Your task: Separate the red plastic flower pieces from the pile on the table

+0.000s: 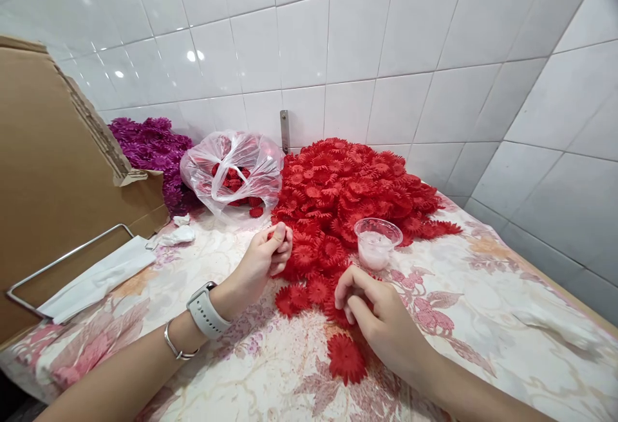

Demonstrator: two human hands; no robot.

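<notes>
My left hand (270, 251), with a watch (208, 311) and a bracelet (177, 345) at the wrist, is closed in front of the pile of red artificial flowers (347, 184). A bit of red shows by its thumb; what the fingers hold is hidden. My right hand (374, 319) has its fingers curled and pinched over loose red flowers at the pile's front edge, and its fingertips are partly hidden. A single red flower (346, 359) lies flat on the cloth below it. Behind this hand stands a clear plastic cup (376, 245) with whitish, translucent contents.
A clear plastic bag (203, 171) of small red pieces sits left of the pile, with purple flowers (149, 145) behind. At left stand a cardboard box (53, 152) and a wire frame (72, 253). White tissue (176, 237) lies on the floral tablecloth (232, 370). Tiled walls (357, 36) enclose the back.
</notes>
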